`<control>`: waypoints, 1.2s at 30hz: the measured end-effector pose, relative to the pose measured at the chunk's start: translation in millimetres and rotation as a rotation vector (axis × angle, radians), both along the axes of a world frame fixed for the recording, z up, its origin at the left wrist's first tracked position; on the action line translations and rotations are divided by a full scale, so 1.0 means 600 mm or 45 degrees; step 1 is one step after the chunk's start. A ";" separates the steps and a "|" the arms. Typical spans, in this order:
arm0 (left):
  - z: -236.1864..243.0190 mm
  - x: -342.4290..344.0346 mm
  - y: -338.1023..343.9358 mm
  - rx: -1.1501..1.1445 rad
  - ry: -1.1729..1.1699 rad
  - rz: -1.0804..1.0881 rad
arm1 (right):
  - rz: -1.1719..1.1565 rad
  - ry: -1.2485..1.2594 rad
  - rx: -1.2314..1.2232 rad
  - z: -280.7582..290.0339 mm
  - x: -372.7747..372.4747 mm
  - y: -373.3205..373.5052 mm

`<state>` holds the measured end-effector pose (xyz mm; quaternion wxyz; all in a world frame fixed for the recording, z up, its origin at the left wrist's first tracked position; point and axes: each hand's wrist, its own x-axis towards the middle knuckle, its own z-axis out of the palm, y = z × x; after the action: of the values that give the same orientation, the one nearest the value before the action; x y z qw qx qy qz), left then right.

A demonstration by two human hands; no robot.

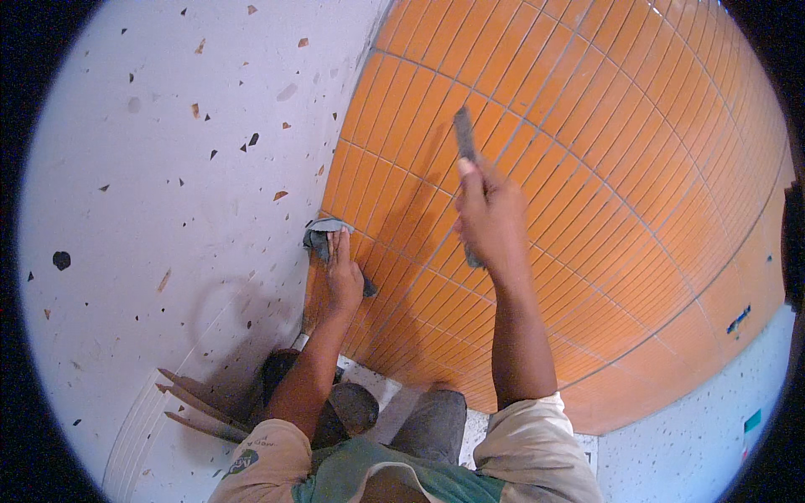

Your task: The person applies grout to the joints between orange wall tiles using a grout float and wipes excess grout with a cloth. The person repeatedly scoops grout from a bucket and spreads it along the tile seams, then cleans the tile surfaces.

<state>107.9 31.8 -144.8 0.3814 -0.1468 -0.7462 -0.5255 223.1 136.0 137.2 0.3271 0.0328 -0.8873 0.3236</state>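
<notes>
Green and cream, your shirt fills the lower edge of the view as 2 bare hands reach across an orange tiled surface. Your right hand is closed around the middle of a narrow gray bar, thumb laid along it, and appears to hold it off the tiles. Its long axis runs away from you, the far end tipped slightly left, the near end showing beside your wrist. It looks light and stiff; the middle should give the steadiest hold. Your left hand, fingers extended and pressed together, lies on a crumpled gray cloth where the tiles meet a speckled white wall; whether its thumb pinches the fabric cannot be told. Soft and limp, perhaps slippery if damp, the cloth likely handles best under flat fingers. It bunches without a clear long axis, 1 dark corner poking out right of your palm.
</notes>
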 end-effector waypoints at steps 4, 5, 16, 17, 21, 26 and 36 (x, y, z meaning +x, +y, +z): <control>0.008 0.011 -0.001 -0.045 -0.082 0.005 | -0.049 0.189 -0.030 0.033 0.002 0.000; 0.008 0.010 -0.002 -0.051 -0.079 0.019 | -0.045 0.228 -0.008 0.035 -0.001 0.001; -0.007 0.010 -0.018 -0.144 -0.051 -0.015 | 0.017 -0.120 0.184 0.003 0.016 0.046; -0.005 0.010 -0.021 -0.112 -0.053 -0.038 | 0.022 -0.104 0.128 -0.006 0.031 0.060; 0.098 0.022 -0.024 -0.081 0.297 -0.075 | 0.025 0.049 -0.359 -0.056 0.108 0.099; 0.274 -0.021 0.077 -0.130 1.276 -0.434 | -0.055 0.181 -0.742 -0.095 0.184 0.122; 0.655 -0.098 0.013 -0.121 0.766 0.229 | -0.218 0.429 -0.739 -0.157 0.257 0.245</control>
<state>49.0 39.8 248.3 0.6227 -0.2468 -0.6337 -0.3871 377.2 282.8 43.0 0.4907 -0.0833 -0.6914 0.5237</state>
